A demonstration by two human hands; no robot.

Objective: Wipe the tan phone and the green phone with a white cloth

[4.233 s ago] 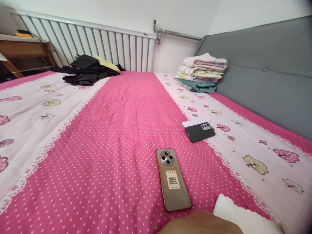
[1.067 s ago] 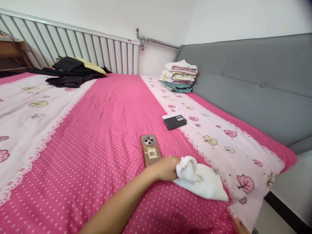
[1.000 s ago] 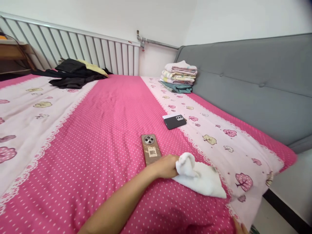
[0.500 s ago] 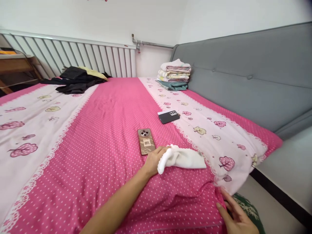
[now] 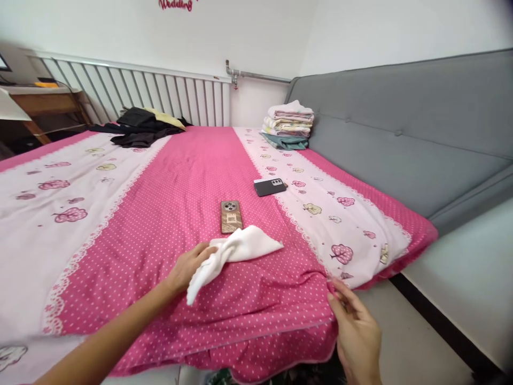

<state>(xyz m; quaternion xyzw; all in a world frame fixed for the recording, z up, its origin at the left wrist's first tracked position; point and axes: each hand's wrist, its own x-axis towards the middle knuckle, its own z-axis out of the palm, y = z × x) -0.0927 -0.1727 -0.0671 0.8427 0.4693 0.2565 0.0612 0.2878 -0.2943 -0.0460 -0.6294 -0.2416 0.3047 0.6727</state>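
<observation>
The pink bedspread point(image 5: 192, 176) has its edge pinched in the right hand point(image 5: 356, 323), the left hand point(image 5: 191, 265) gripping white cloth point(image 5: 244, 246).

White-walled bedroom corner around a slatted radiator point(image 5: 132, 96)
Behind the radiator rises a plain white wall point(image 5: 248, 32), with red "Wedding" lettering point(image 5: 175, 5) above it, cut off by the top edge; a grey metal pipe point(image 5: 264, 77) with a red-handled valve point(image 5: 235, 86) runs from just beside its right end. To the radiator's right stands a grey button-tufted headboard point(image 5: 393, 101); to its left, a wooden desk point(image 5: 52, 109). Well to the radiator's right and nearer the camera, pale floor point(image 5: 409, 315) meets a black skirting strip point(image 5: 447, 318). Light is soft and even.
</observation>
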